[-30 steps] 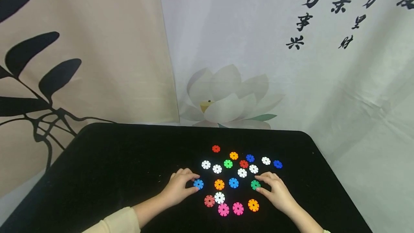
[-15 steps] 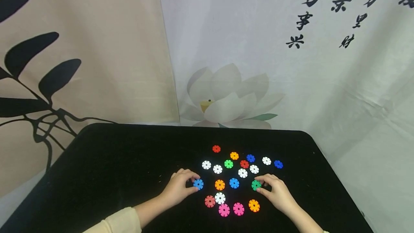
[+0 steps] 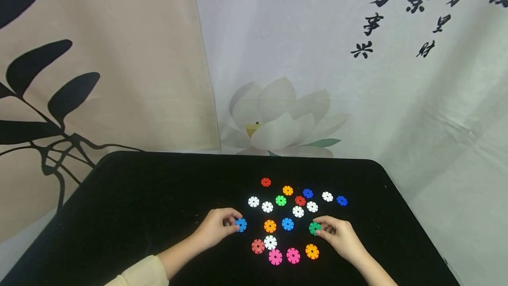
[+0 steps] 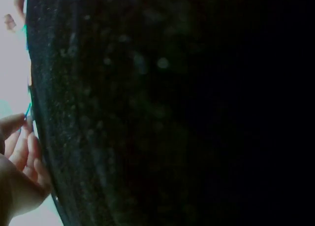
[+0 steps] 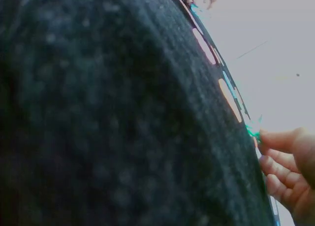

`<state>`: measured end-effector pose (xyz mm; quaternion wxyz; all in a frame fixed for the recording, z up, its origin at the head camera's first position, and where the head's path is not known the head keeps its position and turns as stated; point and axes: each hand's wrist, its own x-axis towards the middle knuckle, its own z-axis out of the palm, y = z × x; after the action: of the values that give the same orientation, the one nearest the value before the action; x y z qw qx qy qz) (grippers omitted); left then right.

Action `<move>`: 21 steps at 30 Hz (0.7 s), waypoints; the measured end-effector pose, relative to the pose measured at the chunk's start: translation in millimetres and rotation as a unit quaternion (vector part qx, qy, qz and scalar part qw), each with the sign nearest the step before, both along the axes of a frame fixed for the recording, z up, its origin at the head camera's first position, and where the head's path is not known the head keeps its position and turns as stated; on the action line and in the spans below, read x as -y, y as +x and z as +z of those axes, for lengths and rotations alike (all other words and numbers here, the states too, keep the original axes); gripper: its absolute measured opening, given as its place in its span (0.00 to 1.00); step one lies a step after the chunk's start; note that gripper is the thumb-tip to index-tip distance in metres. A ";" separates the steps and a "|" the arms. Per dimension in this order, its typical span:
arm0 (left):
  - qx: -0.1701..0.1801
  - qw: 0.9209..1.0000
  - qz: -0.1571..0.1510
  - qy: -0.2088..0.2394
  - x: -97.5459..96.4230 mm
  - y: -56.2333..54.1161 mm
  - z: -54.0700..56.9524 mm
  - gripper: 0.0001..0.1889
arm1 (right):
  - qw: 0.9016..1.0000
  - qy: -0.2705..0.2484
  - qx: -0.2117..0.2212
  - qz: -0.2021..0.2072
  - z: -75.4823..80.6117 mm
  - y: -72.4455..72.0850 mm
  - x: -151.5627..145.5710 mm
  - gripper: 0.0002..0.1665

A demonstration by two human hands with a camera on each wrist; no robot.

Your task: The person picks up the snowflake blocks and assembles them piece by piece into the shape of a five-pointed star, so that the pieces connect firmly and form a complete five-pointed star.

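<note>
Between thumb and fingertips, my left hand pinches a light blue notched plastic disc. The left wrist view shows this blue disc edge-on at the fingertips. On the other side of the group, my right hand pinches a green notched disc by its right edge. That green disc appears beside the thumb in the right wrist view. An orange disc and a second light blue disc lie flat between the two hands.
Several more notched discs lie on the black tabletop: white, red, dark blue and bright green ones behind, pink ones in front. A printed curtain hangs behind the table.
My left hand has drawn slightly left with the light blue disc, its fingers curling in more. My right fingers have closed further on the green disc, which has barely shifted.
</note>
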<state>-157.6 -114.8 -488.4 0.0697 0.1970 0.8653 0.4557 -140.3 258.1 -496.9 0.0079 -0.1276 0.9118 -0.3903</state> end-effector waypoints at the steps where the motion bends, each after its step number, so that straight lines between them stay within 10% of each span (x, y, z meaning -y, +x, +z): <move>1: 0.005 1.000 0.001 0.005 1.1 0.1 1.4 0.09 | 1.000 -0.003 0.000 -0.001 1.3 1.1 0.9 0.13; 10: 0.047 0.996 0.010 0.081 1.9 7.1 18.1 0.12 | 0.999 -0.025 -0.027 -0.017 24.8 14.9 17.8 0.14; 21: 0.111 0.974 0.040 0.194 -16.5 20.3 45.6 0.13 | 0.978 -0.090 -0.186 -0.006 61.8 27.9 46.7 0.17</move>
<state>-137.2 -98.3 -442.8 0.1073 0.1198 0.7542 0.6367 -112.4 211.4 -435.1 -0.1752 -0.1928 0.8591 -0.4406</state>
